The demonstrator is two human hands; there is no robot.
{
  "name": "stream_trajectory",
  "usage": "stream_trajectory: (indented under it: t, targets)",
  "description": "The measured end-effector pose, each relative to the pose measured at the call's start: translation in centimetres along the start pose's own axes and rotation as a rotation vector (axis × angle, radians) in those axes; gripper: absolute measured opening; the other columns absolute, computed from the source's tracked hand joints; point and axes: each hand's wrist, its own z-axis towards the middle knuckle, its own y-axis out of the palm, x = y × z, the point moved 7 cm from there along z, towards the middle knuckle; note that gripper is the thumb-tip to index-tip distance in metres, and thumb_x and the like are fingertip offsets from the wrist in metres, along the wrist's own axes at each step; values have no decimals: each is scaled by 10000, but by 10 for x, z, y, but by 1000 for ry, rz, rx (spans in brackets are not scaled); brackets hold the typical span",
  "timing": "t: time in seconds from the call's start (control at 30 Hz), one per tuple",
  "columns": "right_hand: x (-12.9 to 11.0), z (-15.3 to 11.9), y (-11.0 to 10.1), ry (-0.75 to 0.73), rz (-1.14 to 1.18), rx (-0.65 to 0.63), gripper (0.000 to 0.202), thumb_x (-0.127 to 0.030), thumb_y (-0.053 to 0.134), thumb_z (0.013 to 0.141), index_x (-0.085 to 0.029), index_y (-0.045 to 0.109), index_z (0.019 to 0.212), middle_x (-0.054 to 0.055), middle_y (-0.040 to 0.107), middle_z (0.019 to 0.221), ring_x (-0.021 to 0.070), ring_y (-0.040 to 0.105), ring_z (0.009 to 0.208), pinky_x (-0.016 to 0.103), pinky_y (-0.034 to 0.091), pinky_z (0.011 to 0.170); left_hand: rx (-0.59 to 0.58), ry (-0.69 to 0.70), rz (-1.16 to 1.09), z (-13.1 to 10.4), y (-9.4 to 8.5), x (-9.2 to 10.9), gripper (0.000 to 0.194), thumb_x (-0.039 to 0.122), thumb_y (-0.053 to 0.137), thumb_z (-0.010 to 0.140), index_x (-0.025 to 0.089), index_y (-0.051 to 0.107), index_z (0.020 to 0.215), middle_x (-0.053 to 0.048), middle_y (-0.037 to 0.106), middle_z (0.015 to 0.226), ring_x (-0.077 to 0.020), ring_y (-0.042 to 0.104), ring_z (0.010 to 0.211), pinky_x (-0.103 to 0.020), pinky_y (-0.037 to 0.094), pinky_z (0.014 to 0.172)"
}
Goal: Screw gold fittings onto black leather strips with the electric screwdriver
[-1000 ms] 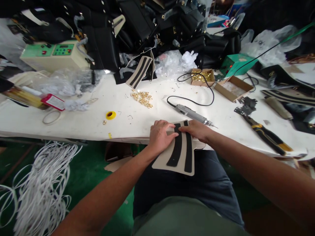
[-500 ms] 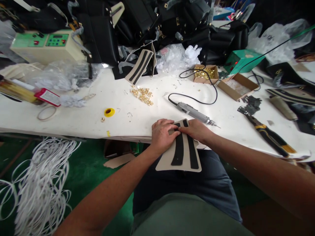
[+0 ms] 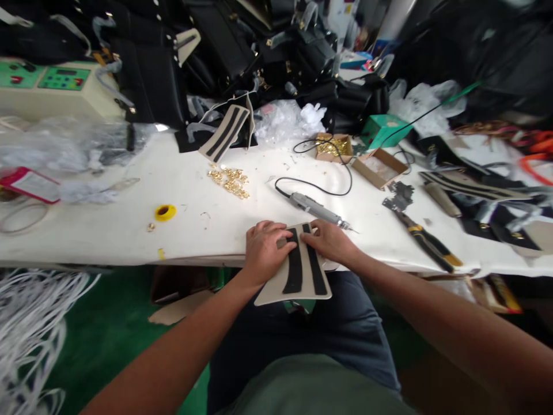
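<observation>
A beige flat panel (image 3: pixel 306 282) with two long black strips lies across the table's front edge and juts out over my lap. My left hand (image 3: pixel 265 249) grips its left side, thumb laid over the left strip. On the far right side, my right hand (image 3: pixel 332 241) pinches the panel, thumb on top near the right strip and the other fingers partly hidden. Just beyond my right hand rests a grey rotary hand tool (image 3: pixel 317 208) with a thin bit and a black cord. A similar striped panel (image 3: pixel 225 134) leans farther back.
Loose gold fittings (image 3: pixel 231 181) and a yellow tape roll (image 3: pixel 165 212) lie to the left. Pliers (image 3: pixel 425 239), dark metal plates (image 3: pixel 398 196), a cardboard box (image 3: pixel 380 167) and a green box (image 3: pixel 384 130) are right. Black bags (image 3: pixel 149 78) line the back.
The camera view has swung rightward, so the scene sits farther left. My right thumb has shifted from between the strips toward the right strip; both hands still hold the panel.
</observation>
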Motion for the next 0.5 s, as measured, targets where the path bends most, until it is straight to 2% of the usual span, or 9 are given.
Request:
stream_trajectory:
  t: [0.1,0.2,0.27,0.4,0.5]
  targets:
    - [20,-19,-11,-9,213,47,290,-391,687,891,-214,680,1120,6,708,706,200,694,611,311,509,591,7,21,12,2,0,-3,157,404,751,919,322,806,1040,0,767,1286,-322,589,1298,-537,399,1107]
    - [50,-36,-34,-21,304,175,290,-430,670,900,-205,697,1080,-12,689,706,179,697,602,297,529,598,3,79,11,6,2,-4,170,389,739,922,295,805,1047,-15,767,1279,-322,583,1318,-529,390,1157]
    - [75,-41,-52,25,309,250,307,-464,652,903,-195,712,1038,-11,686,715,167,694,599,284,530,590,5,101,14,7,3,-5,173,383,738,918,283,806,1041,-22,771,1264,-324,587,1316,-526,399,1166]
    - [117,-32,-90,111,205,359,326,-474,614,910,-189,725,1023,8,724,760,161,706,610,265,516,571,14,111,30,9,1,-7,161,386,727,912,298,809,1020,-19,778,1248,-336,601,1300,-547,419,1147]
    - [125,-14,-113,92,128,405,289,-442,614,907,-191,736,985,17,738,744,171,717,632,268,500,588,16,105,35,10,2,-10,147,389,743,890,323,810,1003,-8,781,1245,-343,610,1289,-560,434,1129]
